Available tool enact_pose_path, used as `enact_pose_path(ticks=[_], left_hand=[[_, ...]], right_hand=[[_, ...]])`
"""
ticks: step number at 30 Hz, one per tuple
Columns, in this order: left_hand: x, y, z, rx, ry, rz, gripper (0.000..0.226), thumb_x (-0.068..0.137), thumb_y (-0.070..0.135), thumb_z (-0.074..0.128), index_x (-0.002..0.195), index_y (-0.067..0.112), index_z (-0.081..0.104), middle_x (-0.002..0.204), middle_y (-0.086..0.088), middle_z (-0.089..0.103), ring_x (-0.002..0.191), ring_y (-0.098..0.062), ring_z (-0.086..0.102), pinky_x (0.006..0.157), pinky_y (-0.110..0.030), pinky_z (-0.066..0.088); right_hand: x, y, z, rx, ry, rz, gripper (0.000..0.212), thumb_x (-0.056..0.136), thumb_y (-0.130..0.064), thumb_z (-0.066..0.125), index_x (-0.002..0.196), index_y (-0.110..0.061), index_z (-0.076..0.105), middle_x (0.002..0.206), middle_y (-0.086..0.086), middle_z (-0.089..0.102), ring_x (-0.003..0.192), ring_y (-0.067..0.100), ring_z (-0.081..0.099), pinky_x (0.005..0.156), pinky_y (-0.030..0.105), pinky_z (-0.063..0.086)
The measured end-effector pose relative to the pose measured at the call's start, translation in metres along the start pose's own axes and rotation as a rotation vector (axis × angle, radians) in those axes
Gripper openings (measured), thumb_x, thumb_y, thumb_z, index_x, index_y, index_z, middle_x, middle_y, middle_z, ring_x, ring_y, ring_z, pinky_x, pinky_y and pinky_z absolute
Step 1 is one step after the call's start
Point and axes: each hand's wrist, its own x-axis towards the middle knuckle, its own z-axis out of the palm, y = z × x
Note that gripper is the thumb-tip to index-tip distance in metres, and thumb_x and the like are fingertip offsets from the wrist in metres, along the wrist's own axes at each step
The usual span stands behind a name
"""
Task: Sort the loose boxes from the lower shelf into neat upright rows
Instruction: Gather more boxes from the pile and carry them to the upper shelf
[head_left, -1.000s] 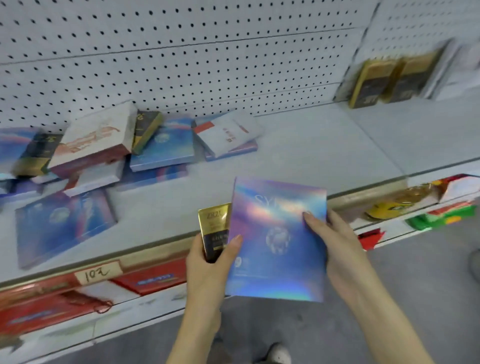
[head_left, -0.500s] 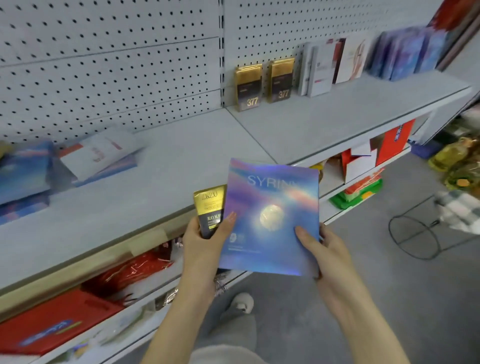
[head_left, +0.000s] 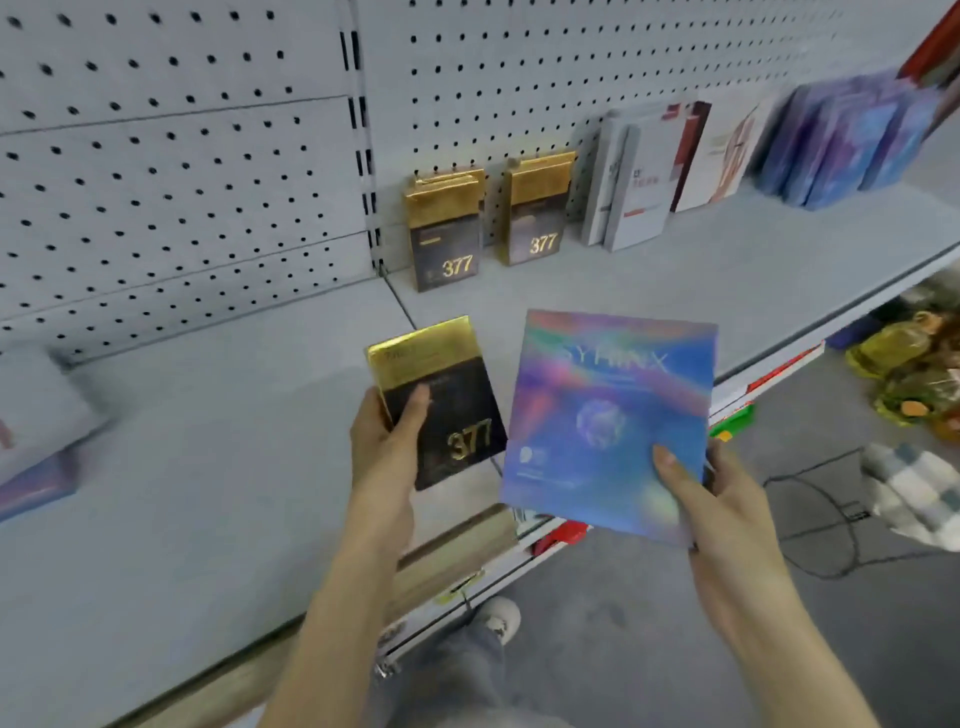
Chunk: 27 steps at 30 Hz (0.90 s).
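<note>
Two grips at shelf edge (head_left: 457, 543), left hand (head_left: 384, 447) gold box (head_left: 441, 395), right hand (head_left: 727, 509) blue box (head_left: 608, 415)

Shelf (head_left: 234, 467) lies bare before upright gold boxes (head_left: 447, 234).

Gold-and-black box (head_left: 441, 410), marked 377: in my left hand (head_left: 384, 452), tilted, above the shelf.
Holographic blue box (head_left: 608, 415), flat and square: pinched at its lower corner by my right hand (head_left: 717, 509).
Two matching 377 boxes (head_left: 444, 231): upright against the pegboard.
White boxes (head_left: 631, 176) and blue-purple boxes (head_left: 852, 140): upright rows further right.
</note>
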Motion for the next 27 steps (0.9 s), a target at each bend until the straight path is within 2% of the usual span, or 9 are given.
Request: enact_pose_path(ticks=[4,7,9,11,13,16,19,24,27], left_hand=[[0.06,0.013,0.034,0.054,-0.039,0.112,0.017,0.088,0.007,0.063,0.102,0.016,0.059,0.096,0.005,0.069,0.082,0.0,0.067,0.07,-0.02,0.053],[0.096,0.017,0.058,0.203,-0.07,0.204,0.027,0.086,0.006,0.066,0.103,0.024,0.055,0.098,0.015,0.064,0.083,0.01,0.062,0.074,-0.017,0.052],[0.12,0.019,0.073,0.384,-0.057,0.306,0.027,0.085,0.012,0.069,0.103,0.024,0.054,0.097,0.013,0.063,0.087,0.003,0.061,0.083,-0.029,0.054],[0.141,0.022,0.086,0.649,-0.032,0.453,0.032,0.083,0.022,0.071,0.11,0.021,0.054,0.105,0.007,0.062,0.096,-0.009,0.059,0.086,-0.037,0.053],[0.155,0.03,0.095,0.928,0.039,0.603,0.049,0.081,0.031,0.073,0.122,0.019,0.049,0.117,0.001,0.059,0.106,-0.017,0.057,0.083,-0.035,0.052],[0.169,0.043,0.098,1.143,0.132,0.744,0.074,0.078,0.034,0.076,0.138,0.021,0.035,0.125,-0.006,0.056,0.112,-0.025,0.054,0.085,-0.038,0.049],[0.183,0.051,0.095,1.363,0.166,0.85,0.077,0.078,0.037,0.075,0.141,0.022,0.034,0.119,-0.014,0.054,0.108,-0.032,0.049,0.091,-0.041,0.042],[0.192,0.056,0.096,1.463,0.194,0.894,0.07,0.072,0.036,0.08,0.131,0.016,0.049,0.127,-0.019,0.044,0.114,-0.036,0.041,0.097,-0.045,0.036],[0.194,0.053,0.098,1.488,0.235,0.953,0.077,0.069,0.036,0.081,0.134,0.018,0.045,0.139,-0.021,0.038,0.122,-0.038,0.038,0.1,-0.047,0.033]], right_hand=[[0.066,-0.009,0.018,0.033,0.022,0.014,0.014,0.09,-0.013,0.062,0.104,-0.013,0.06,0.095,-0.001,0.074,0.09,0.021,0.068,0.083,0.038,0.053],[0.095,-0.006,0.021,0.103,0.042,0.055,0.008,0.091,-0.012,0.061,0.098,-0.015,0.06,0.094,0.001,0.073,0.082,0.015,0.069,0.074,0.028,0.056],[0.107,-0.005,0.019,0.154,0.039,0.093,0.006,0.09,-0.013,0.06,0.096,-0.014,0.061,0.093,0.001,0.072,0.077,0.011,0.07,0.066,0.021,0.057],[0.115,-0.004,0.014,0.179,0.043,0.101,0.018,0.085,-0.017,0.063,0.101,-0.011,0.061,0.094,0.001,0.072,0.076,0.01,0.07,0.063,0.02,0.056],[0.123,-0.006,0.01,0.173,0.052,0.088,0.036,0.075,-0.025,0.067,0.107,-0.01,0.06,0.095,0.002,0.072,0.077,0.011,0.071,0.064,0.021,0.057],[0.133,-0.01,0.0,0.172,0.048,0.067,0.037,0.072,-0.029,0.068,0.104,-0.014,0.06,0.097,0.003,0.072,0.078,0.012,0.07,0.066,0.02,0.057],[0.141,-0.014,-0.009,0.179,0.049,0.058,0.042,0.068,-0.033,0.07,0.105,-0.014,0.06,0.097,0.003,0.072,0.078,0.013,0.07,0.064,0.02,0.056],[0.153,-0.023,-0.02,0.172,0.062,0.054,0.054,0.057,-0.041,0.074,0.102,-0.016,0.06,0.094,0.001,0.074,0.082,0.016,0.07,0.068,0.023,0.058],[0.16,-0.025,-0.022,0.182,0.064,0.057,0.042,0.061,-0.035,0.075,0.096,-0.017,0.06,0.088,-0.001,0.074,0.076,0.013,0.07,0.065,0.021,0.057]])
